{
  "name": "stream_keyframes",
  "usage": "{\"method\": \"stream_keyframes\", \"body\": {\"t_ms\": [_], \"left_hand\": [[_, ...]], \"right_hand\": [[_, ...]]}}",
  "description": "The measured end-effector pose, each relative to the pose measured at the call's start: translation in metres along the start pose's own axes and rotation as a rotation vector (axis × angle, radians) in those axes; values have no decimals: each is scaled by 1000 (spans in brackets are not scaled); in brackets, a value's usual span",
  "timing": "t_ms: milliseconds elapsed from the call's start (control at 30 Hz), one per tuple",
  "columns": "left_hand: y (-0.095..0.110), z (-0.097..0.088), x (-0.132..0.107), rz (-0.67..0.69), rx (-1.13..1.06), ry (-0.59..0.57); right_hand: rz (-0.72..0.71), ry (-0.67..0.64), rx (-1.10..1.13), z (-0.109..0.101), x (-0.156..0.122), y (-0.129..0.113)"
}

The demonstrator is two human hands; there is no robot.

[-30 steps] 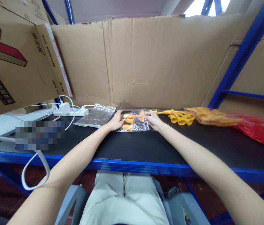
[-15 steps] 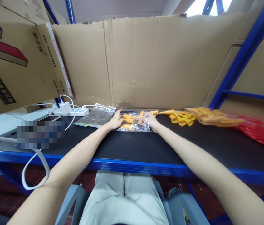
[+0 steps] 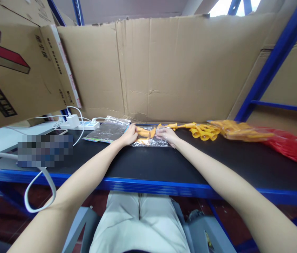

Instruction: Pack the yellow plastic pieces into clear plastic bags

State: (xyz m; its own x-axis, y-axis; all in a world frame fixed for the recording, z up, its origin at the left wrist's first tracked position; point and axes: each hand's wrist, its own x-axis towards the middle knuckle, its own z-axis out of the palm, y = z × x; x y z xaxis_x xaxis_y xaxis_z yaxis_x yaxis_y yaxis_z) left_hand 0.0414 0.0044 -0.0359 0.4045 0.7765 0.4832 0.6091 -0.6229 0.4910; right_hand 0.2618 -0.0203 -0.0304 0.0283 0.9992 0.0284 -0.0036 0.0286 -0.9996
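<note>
The clear bag (image 3: 159, 143), orange pieces (image 3: 143, 134) inside, lay on the bench (image 3: 148, 165) between the hands. The left hand (image 3: 131, 135) grasped its left end; I couldn't tell the grip of the right hand (image 3: 168, 135) at the other. Flat packaging (image 3: 105, 131) lay left; yellow horn-shaped pieces (image 3: 205, 135) lay right, near a red bag (image 3: 292, 146). Bare bench reached the blue front edge (image 3: 148, 186).

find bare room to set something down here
Free: the black tabletop between the left forearm and right forearm, from the clear plastic bag to the blue metal front rail; also beyond the right forearm, up to the yellow trumpet-shaped plastic pieces and red plastic bag. Crowded: along the back, and the left end with white plastic power strip.
</note>
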Motion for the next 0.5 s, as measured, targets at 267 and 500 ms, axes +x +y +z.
{"method": "stream_keyframes", "body": {"t_ms": [267,500], "left_hand": [[5,-2,-1,108,198,-92],[10,0,-3,154,232,-121]], "right_hand": [[-57,-217,-202,-2,-9,-5],[-80,-409,-328,-4,-10,-8]]}}
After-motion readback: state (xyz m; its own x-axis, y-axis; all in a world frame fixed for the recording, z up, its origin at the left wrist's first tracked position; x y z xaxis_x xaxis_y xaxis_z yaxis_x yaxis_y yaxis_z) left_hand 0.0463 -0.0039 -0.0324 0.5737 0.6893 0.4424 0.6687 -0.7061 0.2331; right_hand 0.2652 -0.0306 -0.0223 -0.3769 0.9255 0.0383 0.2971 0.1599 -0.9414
